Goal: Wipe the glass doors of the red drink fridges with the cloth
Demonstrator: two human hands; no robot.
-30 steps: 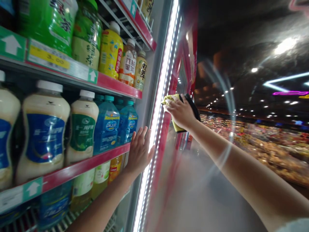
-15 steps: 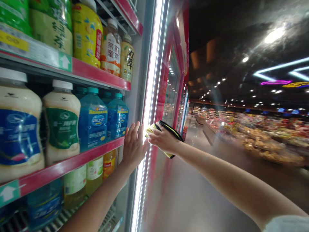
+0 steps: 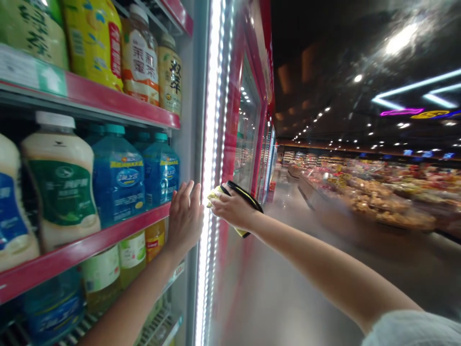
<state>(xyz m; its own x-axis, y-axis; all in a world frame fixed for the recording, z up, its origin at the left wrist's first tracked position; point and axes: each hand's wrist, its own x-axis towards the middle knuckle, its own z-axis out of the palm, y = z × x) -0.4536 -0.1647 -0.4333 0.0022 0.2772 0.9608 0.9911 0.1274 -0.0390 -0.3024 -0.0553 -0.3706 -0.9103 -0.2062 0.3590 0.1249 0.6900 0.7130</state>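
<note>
Near the centre of the frame, my right hand (image 3: pixel 234 207) grips a yellow cloth with black edging (image 3: pixel 247 194), whose left end meets the glowing LED strip (image 3: pixel 209 129). My left hand (image 3: pixel 184 218), just left of it, is open, fingers pointing up, beside the strip; I can't tell whether it touches anything. At centre left, blue drink bottles (image 3: pixel 119 180) and a green-labelled cream bottle (image 3: pixel 64 187) stand on a red-edged cooler shelf (image 3: pixel 108 235).

The white light strip (image 3: pixel 211 110) glares, the ceiling (image 3: pixel 324 48) is dim, and the right-hand displays (image 3: pixel 392 204) are blurred.
</note>
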